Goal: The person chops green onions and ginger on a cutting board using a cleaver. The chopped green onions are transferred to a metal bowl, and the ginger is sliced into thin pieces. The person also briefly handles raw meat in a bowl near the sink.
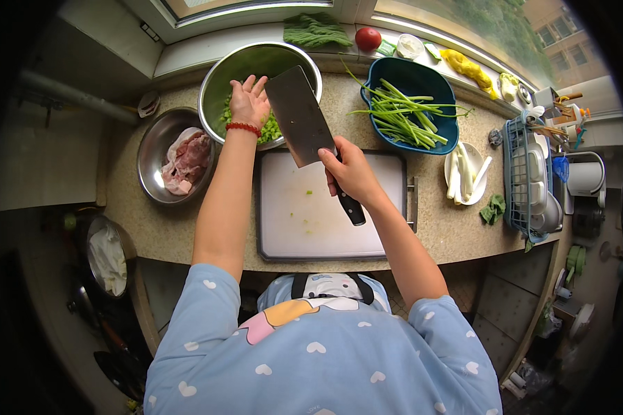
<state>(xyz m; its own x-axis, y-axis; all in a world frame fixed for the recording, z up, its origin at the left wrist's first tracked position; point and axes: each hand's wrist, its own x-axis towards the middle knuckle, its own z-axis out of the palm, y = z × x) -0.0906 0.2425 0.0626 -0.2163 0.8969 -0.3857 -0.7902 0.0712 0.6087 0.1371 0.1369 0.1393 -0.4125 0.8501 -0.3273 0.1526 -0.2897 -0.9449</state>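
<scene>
In my right hand (352, 170) is a cleaver (301, 116), gripped by its black riveted handle, with the broad blade tilted up towards the large steel pot (206, 111). My left hand (250, 102), palm up and fingers spread, is over that pot and holds nothing. A red bead bracelet (243, 127) circles the left wrist. Chopped green pieces (271, 129) lie inside the pot, partly hidden by my hand and the blade. Below the cleaver a white cutting board (322, 223) carries a few green bits (309, 192).
Left of the board, a steel bowl (148, 171) holds raw meat (187, 161). At the right are a blue basin (389, 67) of green stalks (410, 114), a plate of white stalks (464, 174) and a dish rack (516, 176). A tomato (368, 39) sits on the windowsill.
</scene>
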